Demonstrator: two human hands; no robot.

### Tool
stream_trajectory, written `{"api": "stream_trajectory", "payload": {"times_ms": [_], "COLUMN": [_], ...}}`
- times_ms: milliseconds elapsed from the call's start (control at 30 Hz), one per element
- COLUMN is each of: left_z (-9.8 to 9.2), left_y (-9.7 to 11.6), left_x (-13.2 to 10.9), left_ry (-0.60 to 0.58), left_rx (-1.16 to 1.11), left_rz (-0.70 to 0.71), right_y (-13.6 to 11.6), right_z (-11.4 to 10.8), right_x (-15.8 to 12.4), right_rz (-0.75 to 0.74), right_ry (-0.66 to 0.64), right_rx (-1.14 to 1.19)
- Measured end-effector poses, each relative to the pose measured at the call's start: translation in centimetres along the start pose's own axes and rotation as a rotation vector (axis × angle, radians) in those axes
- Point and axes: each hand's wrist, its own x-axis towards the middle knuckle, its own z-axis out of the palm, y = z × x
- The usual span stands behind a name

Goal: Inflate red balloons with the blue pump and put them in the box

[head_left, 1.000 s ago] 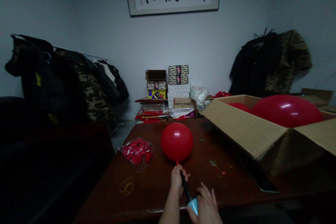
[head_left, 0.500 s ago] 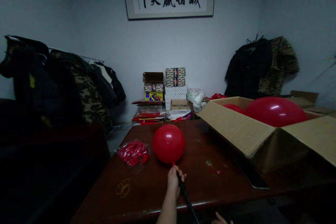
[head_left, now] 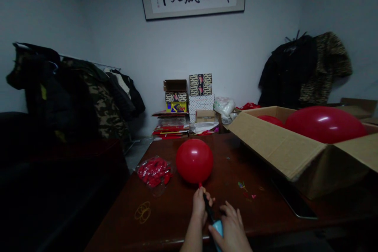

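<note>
Bulging just beyond the left grip point(head_left: 199, 203) is the red balloon point(head_left: 194, 161).

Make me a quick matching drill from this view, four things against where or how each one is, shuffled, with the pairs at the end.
Things:
1. Round balloon
2. Near end of the pump
3. Thin loops
4. Cardboard box

Place or state:
A. Open-topped, with red balloons inside
B. Red, its neck at the left grip
C. Light blue, at the right grip
D. Yellowish, lying on the table left of both grips

Pairs: 1-B, 2-C, 3-D, 4-A
</note>
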Motion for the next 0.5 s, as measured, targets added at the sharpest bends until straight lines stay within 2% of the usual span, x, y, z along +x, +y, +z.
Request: {"api": "stream_trajectory", "payload": {"times_ms": [100, 200, 400, 500], "left_z": [0.0, 0.2, 0.4, 0.4], "left_y": [0.1, 0.2, 0.2, 0.2], "left_x": [0.1, 0.1, -0.5, -0.7], "left_ry": [0.009, 0.008, -0.017, -0.016], "left_rx": [0.011, 0.022, 0.032, 0.028], "left_rz": [0.013, 0.015, 0.014, 0.005], "right_y": [-0.8, -0.8, 0.2, 1.2], "right_z": [0.1, 0.6, 1.5, 2.6], "right_x": [1.3, 1.5, 0.0, -1.4], "right_rz": [0.034, 0.039, 0.036, 0.012], "right_ry": [0.049, 0.043, -0.007, 0.003], "right_rx": [0.026, 0.024, -0.038, -0.099]}}
